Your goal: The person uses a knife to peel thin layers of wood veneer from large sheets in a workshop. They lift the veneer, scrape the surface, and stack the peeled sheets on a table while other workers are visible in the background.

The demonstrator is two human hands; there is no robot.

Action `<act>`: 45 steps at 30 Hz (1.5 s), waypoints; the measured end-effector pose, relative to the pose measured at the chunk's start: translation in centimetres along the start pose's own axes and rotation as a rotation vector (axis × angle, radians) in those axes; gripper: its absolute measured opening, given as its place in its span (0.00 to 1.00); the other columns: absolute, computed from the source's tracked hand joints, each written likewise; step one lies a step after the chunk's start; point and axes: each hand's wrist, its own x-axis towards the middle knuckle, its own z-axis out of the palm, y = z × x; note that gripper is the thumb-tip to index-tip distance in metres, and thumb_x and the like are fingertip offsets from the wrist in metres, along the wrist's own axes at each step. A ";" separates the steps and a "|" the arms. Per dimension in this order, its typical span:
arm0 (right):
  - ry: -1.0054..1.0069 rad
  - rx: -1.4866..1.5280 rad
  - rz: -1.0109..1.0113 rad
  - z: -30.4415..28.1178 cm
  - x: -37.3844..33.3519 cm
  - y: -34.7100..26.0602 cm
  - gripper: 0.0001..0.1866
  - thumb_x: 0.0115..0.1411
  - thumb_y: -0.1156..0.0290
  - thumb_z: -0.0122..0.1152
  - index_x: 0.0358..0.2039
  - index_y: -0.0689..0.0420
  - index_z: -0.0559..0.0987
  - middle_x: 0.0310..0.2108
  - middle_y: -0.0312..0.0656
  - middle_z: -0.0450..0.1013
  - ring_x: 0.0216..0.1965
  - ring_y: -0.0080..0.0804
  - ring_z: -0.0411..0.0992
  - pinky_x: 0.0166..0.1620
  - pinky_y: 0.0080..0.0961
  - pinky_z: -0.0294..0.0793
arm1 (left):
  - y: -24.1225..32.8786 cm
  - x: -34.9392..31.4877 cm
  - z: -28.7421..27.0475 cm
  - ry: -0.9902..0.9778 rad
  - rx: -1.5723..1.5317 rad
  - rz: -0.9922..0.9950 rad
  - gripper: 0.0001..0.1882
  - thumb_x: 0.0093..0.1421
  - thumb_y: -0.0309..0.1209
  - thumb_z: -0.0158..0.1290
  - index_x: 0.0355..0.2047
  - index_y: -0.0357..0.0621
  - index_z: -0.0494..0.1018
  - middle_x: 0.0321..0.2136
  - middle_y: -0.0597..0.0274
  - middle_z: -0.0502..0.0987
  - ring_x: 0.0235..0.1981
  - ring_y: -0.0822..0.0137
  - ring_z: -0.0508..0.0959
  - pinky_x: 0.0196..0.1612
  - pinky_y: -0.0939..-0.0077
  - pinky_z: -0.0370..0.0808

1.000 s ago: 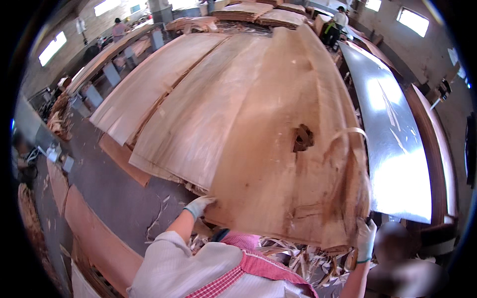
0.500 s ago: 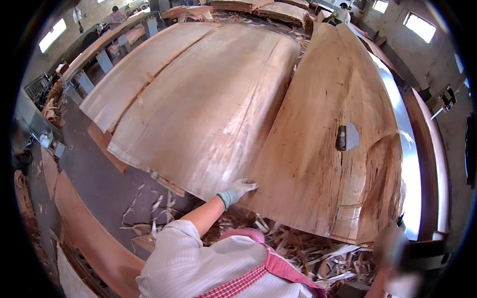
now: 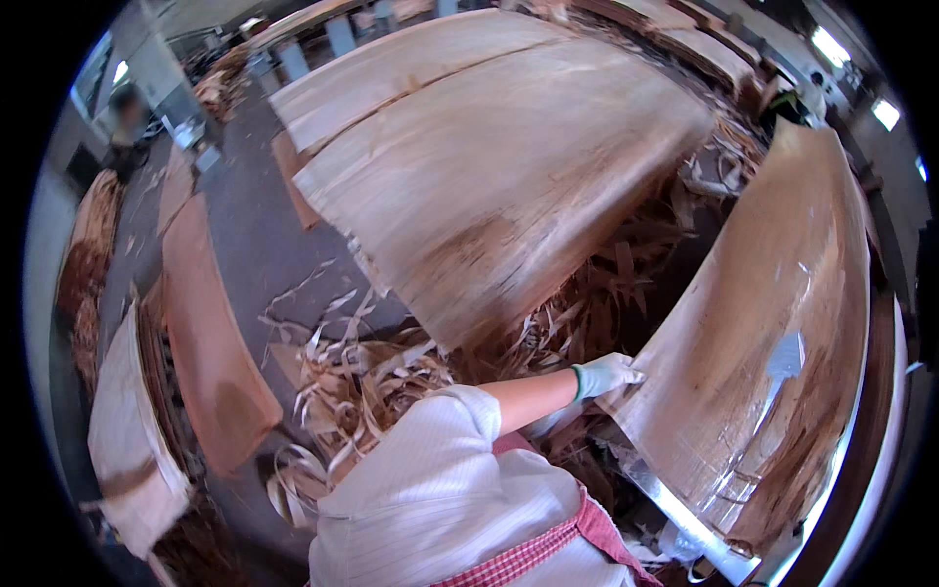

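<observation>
My left hand (image 3: pixel 608 376), in a pale glove with a green cuff, grips the near left edge of a large wood veneer sheet (image 3: pixel 719 382). This sheet is brown and streaked, with a ragged, darker right side and a hole (image 3: pixel 785 357) through which a bright surface shows. It bows as it runs from the lower right up to the far right. My right hand is out of view. Left of the held sheet, past a gap, lies another wide, paler veneer sheet (image 3: pixel 489 176) with a long split near its far side.
Curled veneer scraps (image 3: pixel 362 391) litter the floor below the pale sheet and fill the gap. A bright metal edge (image 3: pixel 685 523) shows under the held sheet. Reddish veneer (image 3: pixel 215 342) lies at left. Stacked sheets (image 3: pixel 704 54) stand far back. Another person (image 3: pixel 812 98) is at the far right.
The view has swung rightward. My left hand has carried the streaked sheet's near edge to the right, opening a wide gap beside the pale sheet. My blurred right hand has left the view.
</observation>
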 end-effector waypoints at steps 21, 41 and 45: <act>-0.075 -0.146 0.158 -0.8 -1.1 12.4 0.07 0.51 0.72 0.57 0.27 0.63 0.75 0.23 0.53 0.73 0.24 0.45 0.71 0.32 0.36 0.70 | -6.9 -2.1 18.4 0.320 0.077 -0.077 0.13 0.61 0.28 0.53 0.44 0.33 0.74 0.37 0.65 0.78 0.37 0.74 0.76 0.44 0.78 0.73; -0.073 -0.232 0.278 1.4 5.5 13.2 0.14 0.52 0.62 0.61 0.33 0.60 0.78 0.28 0.52 0.76 0.33 0.52 0.75 0.38 0.38 0.73 | -0.4 6.3 19.3 0.385 0.264 -0.163 0.15 0.59 0.28 0.54 0.43 0.29 0.74 0.38 0.58 0.79 0.39 0.70 0.76 0.45 0.76 0.71; -0.084 -0.243 0.228 1.1 6.5 14.0 0.13 0.52 0.63 0.61 0.32 0.58 0.77 0.27 0.52 0.76 0.32 0.52 0.75 0.37 0.39 0.72 | -1.6 7.0 18.8 0.387 0.323 -0.180 0.15 0.58 0.29 0.54 0.42 0.29 0.74 0.37 0.58 0.79 0.38 0.70 0.76 0.44 0.75 0.71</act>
